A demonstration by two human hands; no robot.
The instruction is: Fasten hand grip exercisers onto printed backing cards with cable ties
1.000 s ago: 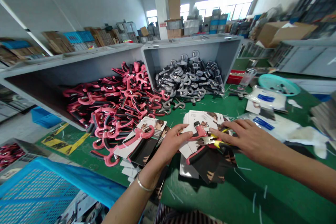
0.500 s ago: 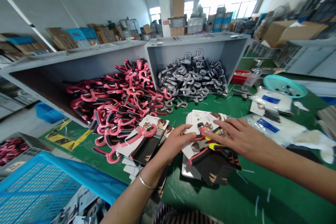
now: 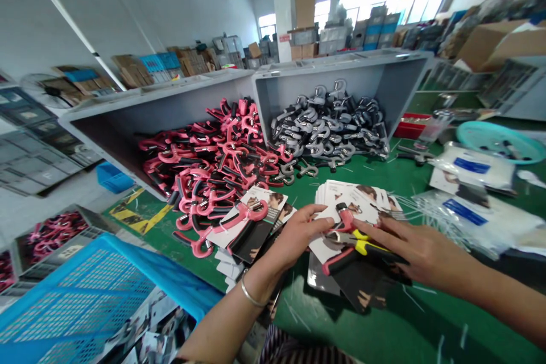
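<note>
My left hand (image 3: 298, 236) pinches the pink hand gripper (image 3: 345, 218), likely stiff, best held by its handle; my right hand (image 3: 426, 253) clasps yellow-and-black pliers (image 3: 362, 243).

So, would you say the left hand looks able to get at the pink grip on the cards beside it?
Probably yes: the pink grip lies uncovered on its card, just left of the left hand, and nothing visible stands between them.

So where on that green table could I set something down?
Likely the near green tabletop, between the card stack and right forearm, bearing only thin white strips. A narrower gap separates the stack from the grey grips. It's crowded around the pink grips, left hand, right hand and plastic bags.
</note>
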